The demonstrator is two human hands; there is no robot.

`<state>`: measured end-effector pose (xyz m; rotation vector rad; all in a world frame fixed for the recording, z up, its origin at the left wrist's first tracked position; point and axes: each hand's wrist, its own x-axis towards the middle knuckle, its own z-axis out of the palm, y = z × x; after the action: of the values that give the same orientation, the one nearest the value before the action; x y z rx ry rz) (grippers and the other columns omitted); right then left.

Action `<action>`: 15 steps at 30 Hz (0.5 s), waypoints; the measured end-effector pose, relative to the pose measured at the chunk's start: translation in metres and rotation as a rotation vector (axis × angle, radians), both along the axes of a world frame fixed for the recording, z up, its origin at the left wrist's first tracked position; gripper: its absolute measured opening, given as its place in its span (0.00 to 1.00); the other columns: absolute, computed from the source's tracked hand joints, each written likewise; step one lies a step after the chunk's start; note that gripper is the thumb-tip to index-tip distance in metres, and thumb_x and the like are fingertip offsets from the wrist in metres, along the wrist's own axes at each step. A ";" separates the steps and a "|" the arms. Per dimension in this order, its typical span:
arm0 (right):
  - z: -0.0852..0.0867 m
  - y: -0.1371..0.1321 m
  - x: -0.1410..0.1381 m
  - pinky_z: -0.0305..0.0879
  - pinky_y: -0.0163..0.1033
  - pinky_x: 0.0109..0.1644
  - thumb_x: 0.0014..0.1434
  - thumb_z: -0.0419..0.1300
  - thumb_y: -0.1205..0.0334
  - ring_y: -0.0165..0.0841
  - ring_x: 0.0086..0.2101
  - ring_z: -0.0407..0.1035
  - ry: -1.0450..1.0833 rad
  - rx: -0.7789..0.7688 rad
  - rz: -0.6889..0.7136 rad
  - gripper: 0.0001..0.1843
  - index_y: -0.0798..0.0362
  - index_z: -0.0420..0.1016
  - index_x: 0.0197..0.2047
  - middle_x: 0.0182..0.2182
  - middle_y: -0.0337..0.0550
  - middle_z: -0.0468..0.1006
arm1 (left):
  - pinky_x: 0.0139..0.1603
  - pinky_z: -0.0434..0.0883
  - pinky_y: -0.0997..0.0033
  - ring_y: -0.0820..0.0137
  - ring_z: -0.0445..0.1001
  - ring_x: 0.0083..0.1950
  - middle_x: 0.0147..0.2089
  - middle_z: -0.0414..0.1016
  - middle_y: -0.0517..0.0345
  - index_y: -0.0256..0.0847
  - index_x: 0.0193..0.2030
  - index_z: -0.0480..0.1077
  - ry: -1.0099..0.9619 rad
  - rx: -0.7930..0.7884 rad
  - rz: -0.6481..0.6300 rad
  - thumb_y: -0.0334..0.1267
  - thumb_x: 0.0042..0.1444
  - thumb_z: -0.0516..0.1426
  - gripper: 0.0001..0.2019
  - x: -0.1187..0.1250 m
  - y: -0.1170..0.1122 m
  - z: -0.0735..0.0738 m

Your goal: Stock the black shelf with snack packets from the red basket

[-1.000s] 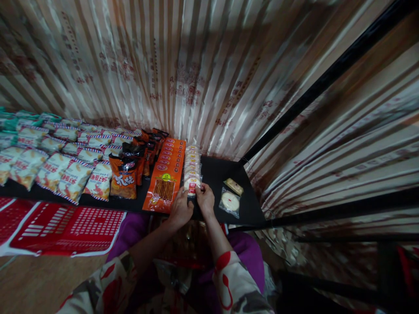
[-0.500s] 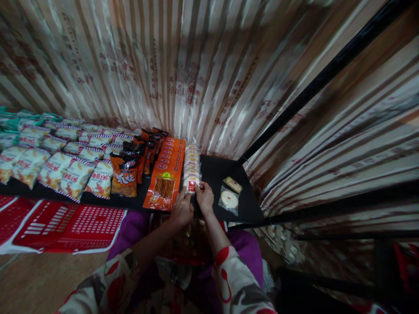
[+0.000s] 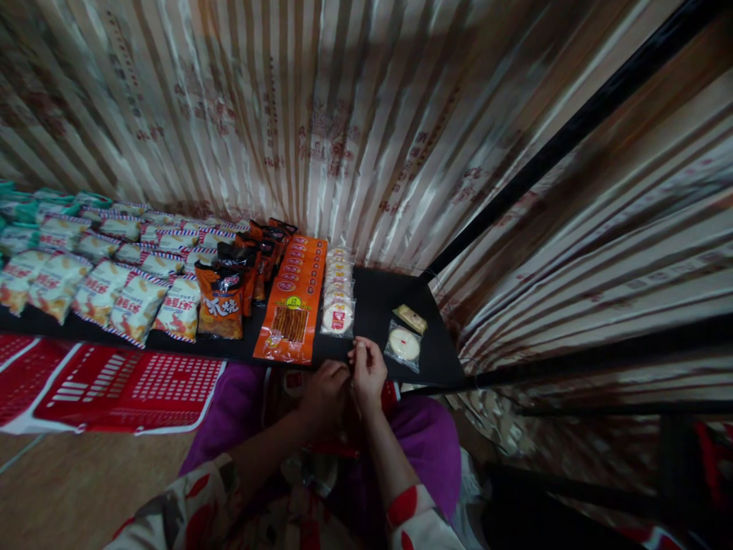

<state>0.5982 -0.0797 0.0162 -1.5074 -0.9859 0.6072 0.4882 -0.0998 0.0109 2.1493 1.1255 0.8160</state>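
Observation:
A row of clear-wrapped round white crackers [image 3: 337, 312] lies on the black board [image 3: 366, 302], the nearest one with a red label. To its left is a long orange snack packet [image 3: 290, 302] with a picture of brown strips. My right hand [image 3: 369, 373] hovers at the board's front edge, just below the row and apart from it, with thumb and fingertips drawn together; whatever may be between them is hidden. Lower and to the left, my left hand [image 3: 325, 391] is over my lap, dark and turned away, its fingertips out of sight.
On the board's right end lie a single wrapped round cracker [image 3: 404, 345] and a small yellowish packet [image 3: 411, 319]. Leftward stand orange-black bags [image 3: 221, 302] and many white snack bags [image 3: 134, 305]. A red basket [image 3: 137, 386] is below; a black pole [image 3: 515, 176] slants before the curtain.
Both my hands have let go of the front cracker and drawn back toward me. The left one has dropped below the board's edge. The cracker stays in the row.

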 end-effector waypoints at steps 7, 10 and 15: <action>-0.039 -0.069 -0.005 0.63 0.35 0.35 0.57 0.53 0.54 0.31 0.27 0.67 -0.277 -0.055 0.137 0.14 0.52 0.72 0.26 0.23 0.40 0.73 | 0.61 0.61 0.59 0.62 0.66 0.57 0.54 0.70 0.46 0.36 0.54 0.67 0.236 -0.109 -0.162 0.30 0.56 0.50 0.18 0.002 -0.032 -0.053; -0.067 -0.077 -0.002 0.64 0.37 0.37 0.56 0.52 0.54 0.34 0.31 0.70 -0.262 -0.184 0.127 0.14 0.53 0.74 0.31 0.28 0.45 0.77 | 0.65 0.54 0.56 0.61 0.61 0.62 0.60 0.66 0.45 0.35 0.58 0.63 0.388 -0.112 -0.122 0.29 0.57 0.47 0.21 0.002 -0.034 -0.070; -0.107 -0.067 0.008 0.65 0.39 0.41 0.55 0.49 0.52 0.36 0.37 0.72 -0.208 -0.363 0.046 0.17 0.52 0.74 0.35 0.35 0.46 0.79 | 0.66 0.49 0.54 0.59 0.51 0.67 0.65 0.56 0.41 0.31 0.64 0.54 0.543 -0.163 -0.109 0.30 0.58 0.45 0.26 0.005 -0.032 -0.083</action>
<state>0.6058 -0.1467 -0.0904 -1.9024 -1.1133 0.6987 0.4936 -0.1317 -0.0718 2.3289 1.2616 0.0769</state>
